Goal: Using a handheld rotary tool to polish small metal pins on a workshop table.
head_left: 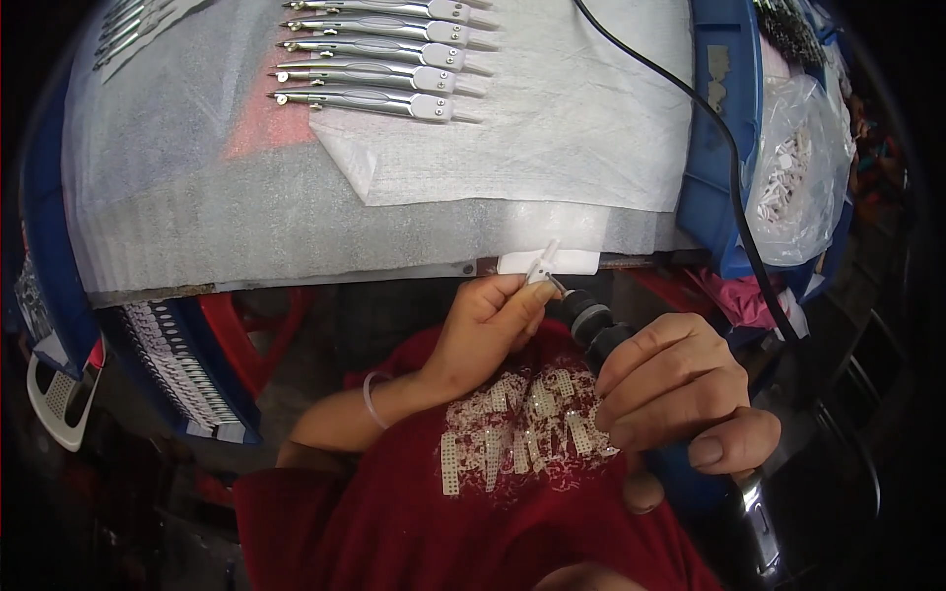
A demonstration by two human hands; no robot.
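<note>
Nearby, a clear bag [803, 172] of white parts rests in a blue bin [719, 128].

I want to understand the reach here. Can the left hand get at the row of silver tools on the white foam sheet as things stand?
Probably not at once. The left hand pinches a small white part near the table edge, so its fingers are busy. The silver tools lie far across the foam sheet, though nothing stands between.
</note>
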